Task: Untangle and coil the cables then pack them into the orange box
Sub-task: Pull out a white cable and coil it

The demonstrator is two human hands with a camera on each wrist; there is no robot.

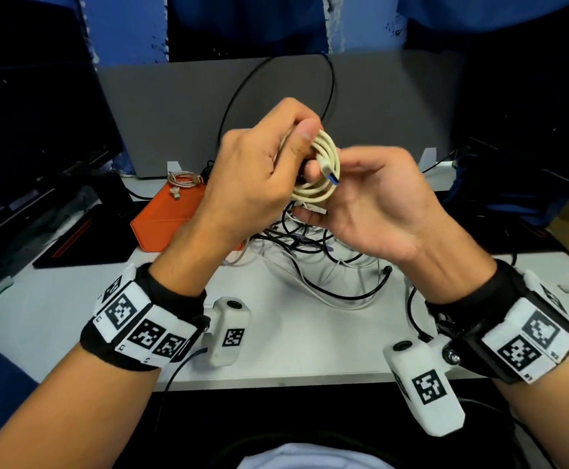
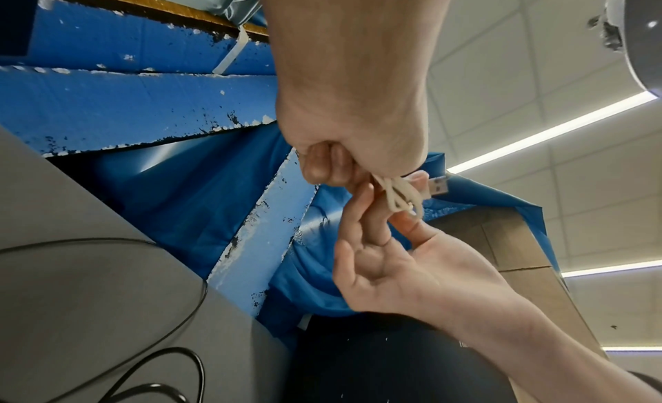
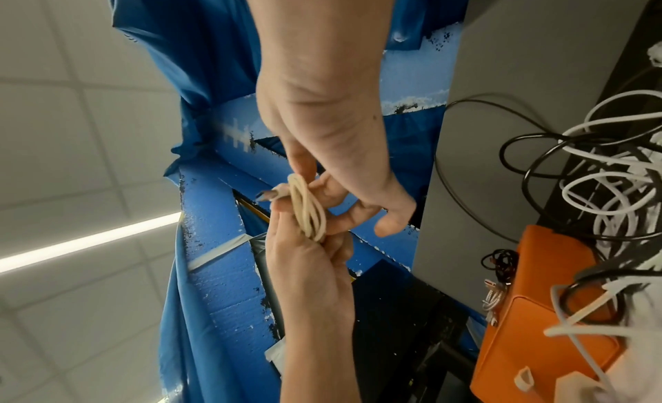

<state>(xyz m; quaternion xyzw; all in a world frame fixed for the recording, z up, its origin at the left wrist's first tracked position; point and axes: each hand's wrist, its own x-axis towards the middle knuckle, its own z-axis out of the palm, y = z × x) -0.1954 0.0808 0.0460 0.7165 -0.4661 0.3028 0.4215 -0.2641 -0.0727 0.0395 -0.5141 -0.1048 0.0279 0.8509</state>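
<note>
- Left hand [image 1: 252, 170]: fingers and thumb curled around the cream cable coil [image 1: 320, 170], held raised above the table [image 1: 56, 319].
- Right hand [image 1: 374, 211]: fingers loosely spread, fingertips touching the coil's underside.
- Orange box [image 1: 168, 221]: below the left hand, lid closed.
- Tangled cables [image 1: 313, 258]: beneath both hands.

Head view looks down over the table [image 1: 303, 333] — both wrist views face upward, close, sharing the hands.
</note>
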